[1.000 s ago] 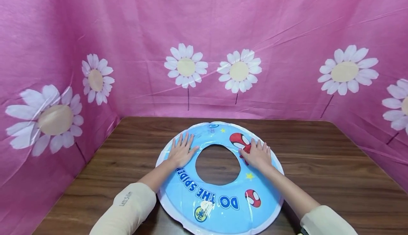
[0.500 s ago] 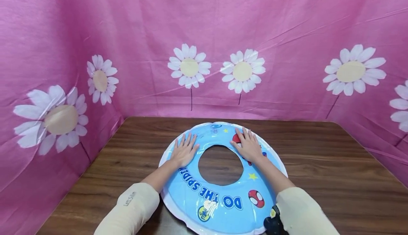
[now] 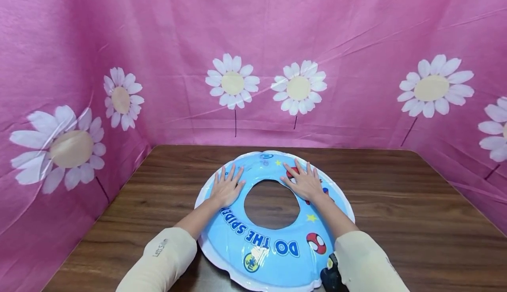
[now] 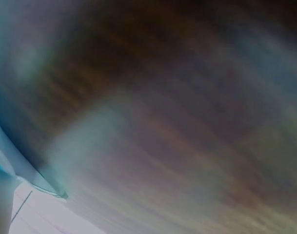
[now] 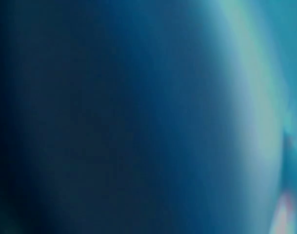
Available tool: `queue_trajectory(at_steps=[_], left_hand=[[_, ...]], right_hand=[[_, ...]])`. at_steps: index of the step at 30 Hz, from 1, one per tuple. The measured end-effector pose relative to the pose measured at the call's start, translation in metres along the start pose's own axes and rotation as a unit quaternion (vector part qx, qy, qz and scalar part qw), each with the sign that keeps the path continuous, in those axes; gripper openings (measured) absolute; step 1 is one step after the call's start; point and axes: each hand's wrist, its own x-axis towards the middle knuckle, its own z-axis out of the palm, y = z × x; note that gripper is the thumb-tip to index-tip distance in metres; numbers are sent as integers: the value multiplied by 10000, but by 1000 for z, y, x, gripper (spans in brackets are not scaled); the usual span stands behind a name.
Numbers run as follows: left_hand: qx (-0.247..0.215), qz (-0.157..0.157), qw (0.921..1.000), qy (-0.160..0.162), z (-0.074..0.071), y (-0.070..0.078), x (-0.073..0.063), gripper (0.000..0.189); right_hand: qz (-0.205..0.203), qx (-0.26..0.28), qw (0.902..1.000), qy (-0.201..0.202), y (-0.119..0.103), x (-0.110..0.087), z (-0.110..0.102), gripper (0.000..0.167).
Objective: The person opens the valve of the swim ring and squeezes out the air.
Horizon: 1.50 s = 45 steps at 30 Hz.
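A blue inflatable swim ring with a white edge lies flat before me, its printed words upside down from my side. My left hand rests on the ring's left part, fingers spread. On the upper right part, over a red printed figure, my right hand lies with its fingers spread too. The left wrist view is blurred and catches the ring's edge at lower left. Close blue surface of the swim ring fills the right wrist view; neither wrist view shows fingers clearly.
The ring lies on a brown wood-grain table. Pink cloth with printed white daisies hangs behind it and along both sides. A small black device sits at my right sleeve, over the ring's near edge.
My right hand has shifted left and slightly up across the ring, covering part of the red figure. The black device at the right sleeve has come into view. The left hand stays in place.
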Motion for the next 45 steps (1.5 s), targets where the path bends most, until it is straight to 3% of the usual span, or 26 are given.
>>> queue_trajectory(at_steps=[12, 30, 34, 36, 37, 40, 41, 42, 43, 45], left_hand=[[23, -133, 9998, -163, 0, 1, 1, 55], [-31, -242, 9994, -254, 1, 1, 3, 56], [-589, -178, 9981, -75, -1, -1, 2, 56], [-1319, -211, 9908, 218, -4, -2, 2, 56], [-1842, -234, 9816, 440, -6, -3, 2, 54], [-3333, -348, 9331, 1304, -12, -6, 1, 41], [-3671, -261, 9155, 1626, -16, -7, 0, 35], [-3843, -124, 9032, 1909, -19, -7, -1, 29], [-3876, 86, 8969, 2126, -22, -8, -2, 25], [-3532, 738, 9017, 2383, -27, -5, -5, 21]], right_hand=[[154, -99, 9994, -298, -2, 1, -2, 66], [129, -31, 9994, -304, -1, 3, -2, 65], [99, 268, 9995, -168, 3, 1, -2, 65], [94, 854, 9963, 81, 7, -1, -4, 62], [71, 1298, 9912, 231, 9, -2, -6, 60], [70, 2692, 9614, 574, 15, -7, -18, 51], [44, 2957, 9533, 609, 17, -10, -23, 50], [26, 3140, 9475, 605, 18, -13, -28, 49], [-29, 3154, 9473, 568, 20, -16, -33, 47], [-313, 2878, 9557, 537, 20, -24, -43, 44]])
